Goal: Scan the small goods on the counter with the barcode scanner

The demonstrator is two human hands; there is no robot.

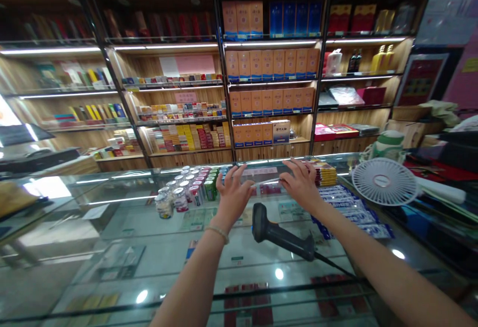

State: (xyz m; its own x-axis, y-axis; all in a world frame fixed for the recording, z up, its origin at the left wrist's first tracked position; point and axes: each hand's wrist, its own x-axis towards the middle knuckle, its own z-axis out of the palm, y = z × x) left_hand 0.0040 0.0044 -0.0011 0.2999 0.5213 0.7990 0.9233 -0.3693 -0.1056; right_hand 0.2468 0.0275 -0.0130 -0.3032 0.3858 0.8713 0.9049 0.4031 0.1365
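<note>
My left hand (234,196) is above the glass counter (157,262), beside rows of small cans and jars (188,187). Level with it, my right hand (301,183) is left of a stack of yellow-and-red packs (324,172). A thin pale strip (267,181) spans the gap between the two thumbs, its ends meeting them; what it belongs to is unclear. Fingers on both hands are bent and spaced. Below them lies a black barcode scanner (282,235), untouched, its cable running under my right forearm.
Blue-and-white packets (349,210) lie in rows right of my right hand. Farther right are a white fan (384,181) and a green-lidded bottle (388,142). Behind the counter, shelves carry orange boxes (272,65), blue boxes (295,19) and small packs (190,138).
</note>
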